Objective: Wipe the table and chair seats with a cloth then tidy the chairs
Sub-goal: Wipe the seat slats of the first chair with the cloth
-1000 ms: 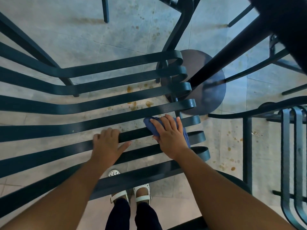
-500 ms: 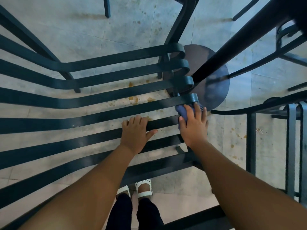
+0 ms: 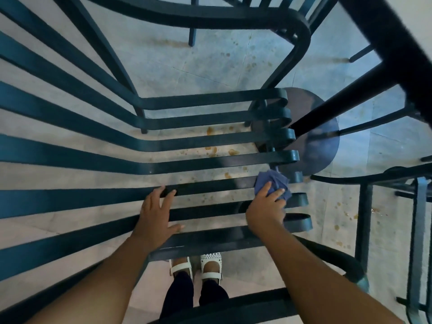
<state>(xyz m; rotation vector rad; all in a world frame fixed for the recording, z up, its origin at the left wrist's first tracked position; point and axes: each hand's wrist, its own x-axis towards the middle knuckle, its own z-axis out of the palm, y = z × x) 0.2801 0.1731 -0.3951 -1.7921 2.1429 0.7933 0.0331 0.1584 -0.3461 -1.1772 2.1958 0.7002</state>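
A dark metal chair seat [image 3: 210, 164] made of long slats with curled front ends fills the view below me. My right hand [image 3: 266, 209] grips a bunched blue cloth [image 3: 272, 182] and holds it against a slat near the curled ends on the right. Further left, my left hand [image 3: 155, 218] rests flat across two slats with its fingers spread. The dark table edge [image 3: 397, 43] crosses the upper right, and its post runs down to a round base [image 3: 315, 141] on the floor.
A second chair [image 3: 418, 230] stands close on the right and a third chair [image 3: 233, 17] at the top. The pale tiled floor [image 3: 210, 66] shows brown stains under the seat. My feet in white shoes [image 3: 196, 267] are beneath the slats.
My right hand carried the cloth rightward along the slats to their curled ends, then drew back one slat toward me. My left hand followed rightward and now lies flatter.
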